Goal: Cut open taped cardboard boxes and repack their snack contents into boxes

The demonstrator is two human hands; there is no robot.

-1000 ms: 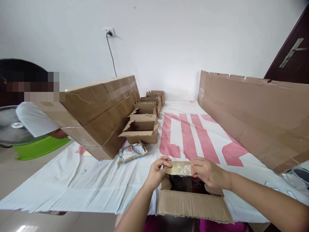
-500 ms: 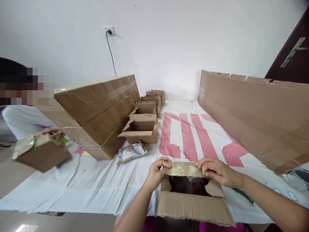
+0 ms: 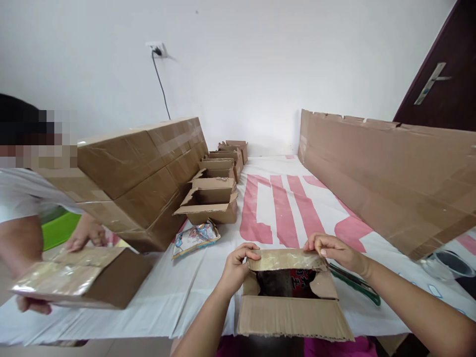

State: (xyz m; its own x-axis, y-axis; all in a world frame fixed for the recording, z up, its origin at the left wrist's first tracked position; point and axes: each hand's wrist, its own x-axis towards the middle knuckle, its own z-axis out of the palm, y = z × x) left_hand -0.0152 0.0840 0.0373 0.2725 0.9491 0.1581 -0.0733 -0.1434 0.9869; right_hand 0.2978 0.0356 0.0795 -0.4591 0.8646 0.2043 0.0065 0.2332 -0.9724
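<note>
A small cardboard box stands open at the table's front edge, its near flap folded out toward me. Inside lies a dark packet with red and black lettering, partly hidden by the flaps. My left hand is closed on the left corner of the far flap, thumb on top. At that flap's right corner my right hand is closed in a pinch. Shiny clear tape covers the far flap. A green box cutter lies just right of the box, partly under my right wrist.
Several open boxes stand in a row beside a stack of taped cartons. A printed packet lies in front. At left a co-worker's hands hold a taped box. A cardboard panel and clear container are at right.
The co-worker's box has come down and rightward onto the table, with both hands on it. My right hand has shifted slightly at the flap corner, and more of the box cutter shows.
</note>
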